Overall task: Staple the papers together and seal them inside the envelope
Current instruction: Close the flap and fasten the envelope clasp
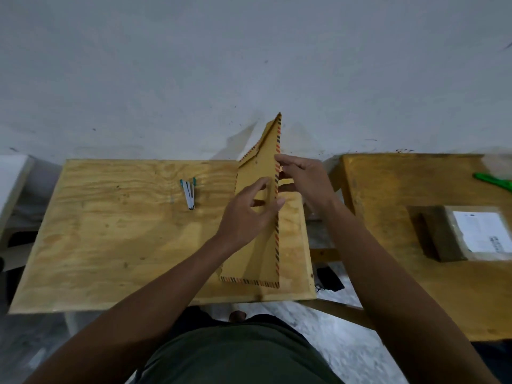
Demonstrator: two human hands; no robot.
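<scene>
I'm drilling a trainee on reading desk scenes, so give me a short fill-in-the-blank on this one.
1. Both hands hold the brown ____ with the striped border.
2. The stapler lies on the ____ table.
3. The stapler lies to the ____ of the left hand.
4. The right hand grips the striped ____.

Missing: envelope; plywood; left; edge

One camera only, worn on my head. It looks forward and steeply down over my chest and both forearms, close above the surface (110, 245), whose near edge runs across the lower middle. The wide lens bends the edges. The wall (249, 65) fills the upper half; a second surface (388, 189) shows at right.
</scene>
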